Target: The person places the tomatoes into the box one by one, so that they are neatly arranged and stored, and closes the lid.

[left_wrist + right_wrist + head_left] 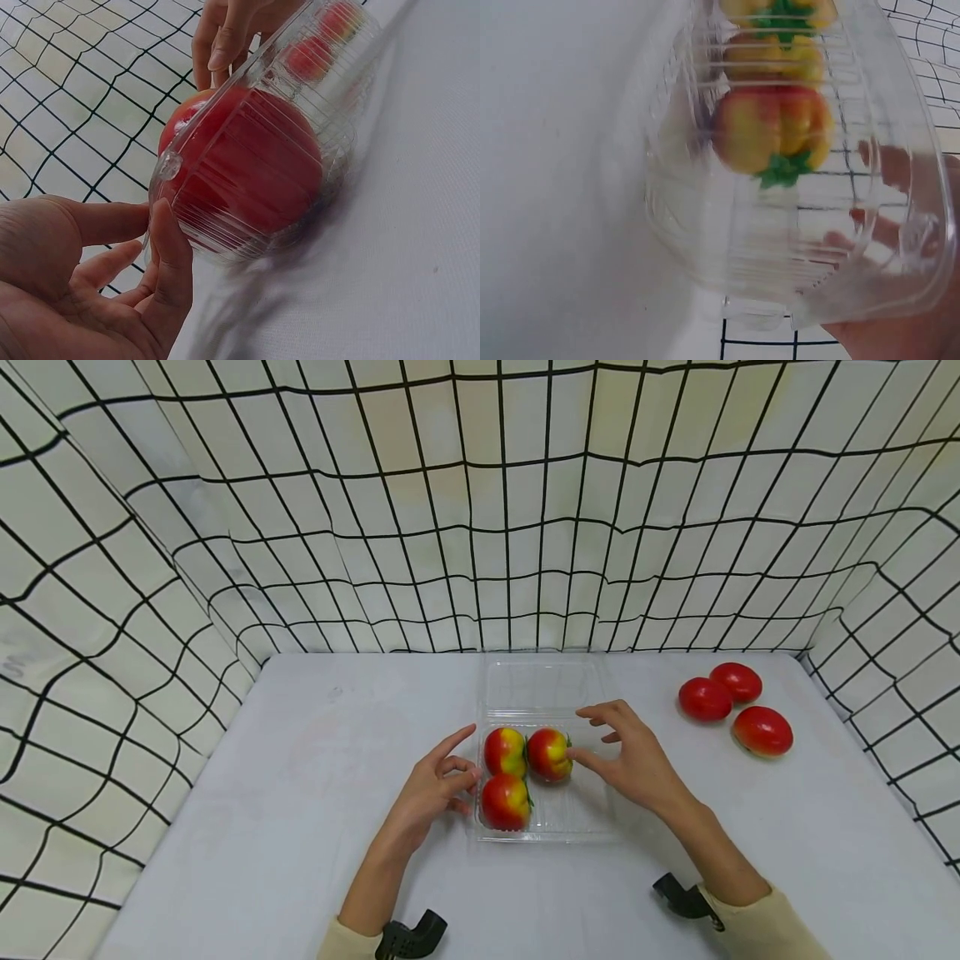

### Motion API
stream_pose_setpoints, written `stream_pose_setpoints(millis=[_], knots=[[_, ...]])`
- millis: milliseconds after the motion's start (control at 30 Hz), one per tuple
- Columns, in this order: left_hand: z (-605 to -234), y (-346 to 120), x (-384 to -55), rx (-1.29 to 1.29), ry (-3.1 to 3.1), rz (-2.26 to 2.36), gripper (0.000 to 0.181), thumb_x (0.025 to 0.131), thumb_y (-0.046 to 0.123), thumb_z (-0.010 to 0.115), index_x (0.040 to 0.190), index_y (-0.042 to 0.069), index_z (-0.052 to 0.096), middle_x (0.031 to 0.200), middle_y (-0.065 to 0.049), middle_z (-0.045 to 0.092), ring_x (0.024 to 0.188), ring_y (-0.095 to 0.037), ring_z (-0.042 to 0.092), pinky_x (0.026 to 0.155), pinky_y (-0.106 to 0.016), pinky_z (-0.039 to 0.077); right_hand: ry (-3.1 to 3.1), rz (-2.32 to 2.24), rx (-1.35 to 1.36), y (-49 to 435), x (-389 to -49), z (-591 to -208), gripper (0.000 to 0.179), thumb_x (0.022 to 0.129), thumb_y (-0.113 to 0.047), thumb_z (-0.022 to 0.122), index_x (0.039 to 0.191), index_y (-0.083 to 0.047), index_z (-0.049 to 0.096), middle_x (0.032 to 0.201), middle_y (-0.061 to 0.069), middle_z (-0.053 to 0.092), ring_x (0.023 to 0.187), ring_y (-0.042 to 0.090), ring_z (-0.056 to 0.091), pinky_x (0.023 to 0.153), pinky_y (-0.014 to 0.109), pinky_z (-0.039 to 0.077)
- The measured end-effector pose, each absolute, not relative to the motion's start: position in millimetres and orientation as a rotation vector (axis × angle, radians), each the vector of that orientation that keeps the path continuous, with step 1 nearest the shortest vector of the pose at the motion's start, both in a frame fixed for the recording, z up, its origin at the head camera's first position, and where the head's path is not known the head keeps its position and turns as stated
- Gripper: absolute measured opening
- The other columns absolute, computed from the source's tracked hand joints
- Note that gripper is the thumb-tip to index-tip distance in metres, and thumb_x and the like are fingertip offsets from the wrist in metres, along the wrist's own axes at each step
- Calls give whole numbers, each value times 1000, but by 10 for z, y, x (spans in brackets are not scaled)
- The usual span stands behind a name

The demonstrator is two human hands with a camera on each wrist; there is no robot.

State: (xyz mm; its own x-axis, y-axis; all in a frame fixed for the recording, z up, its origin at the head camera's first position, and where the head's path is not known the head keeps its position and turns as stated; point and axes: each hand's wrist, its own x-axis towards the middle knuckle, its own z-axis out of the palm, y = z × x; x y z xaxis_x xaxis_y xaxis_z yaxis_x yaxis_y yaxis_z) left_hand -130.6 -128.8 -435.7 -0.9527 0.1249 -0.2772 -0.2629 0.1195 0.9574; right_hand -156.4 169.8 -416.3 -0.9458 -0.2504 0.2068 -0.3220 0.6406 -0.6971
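A clear plastic clamshell container (577, 814) lies opened out, its lid (543, 687) folded to the back. Inside, three red-and-yellow fruits with green leaves fill the left side: one fruit (505, 752) at the back left, another (550, 754) beside it, a third (506, 802) in front. My left hand (433, 785) pinches the container's left rim between thumb and finger, seen closely in the left wrist view. Over the right half, my right hand (637, 760) has its thumb and fingers spread apart, nothing gripped, with the thumb tip right at the back right fruit.
Three red fruits (762, 732) lie together on the white table (337, 760) to the right of the container. Black netting (480, 535) over pale panels encloses the back and both sides. A black wrist camera (686, 897) is strapped at each sleeve.
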Motion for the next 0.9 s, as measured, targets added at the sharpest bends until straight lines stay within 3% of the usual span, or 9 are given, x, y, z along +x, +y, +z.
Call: stream_pose_setpoints(millis=[433, 900], knots=[[-4343, -1293, -1303, -132, 2087, 1910, 65, 98, 11, 69, 156, 30, 48, 101, -9, 65, 84, -18, 62, 64, -25, 60, -2713, 1215, 377, 1928, -1634, -4110, 48, 95, -23, 77, 138, -11, 61, 137, 14, 59, 124, 36, 59, 99, 57, 58], [-4337, -1293, -1301, -103, 2093, 1915, 64, 98, 12, 69, 156, 30, 47, 98, -7, 65, 84, -17, 61, 64, -26, 60, -2662, 1133, 274, 2233, -1721, -4052, 49, 95, -18, 76, 139, -6, 59, 137, 19, 57, 124, 40, 60, 99, 61, 57]])
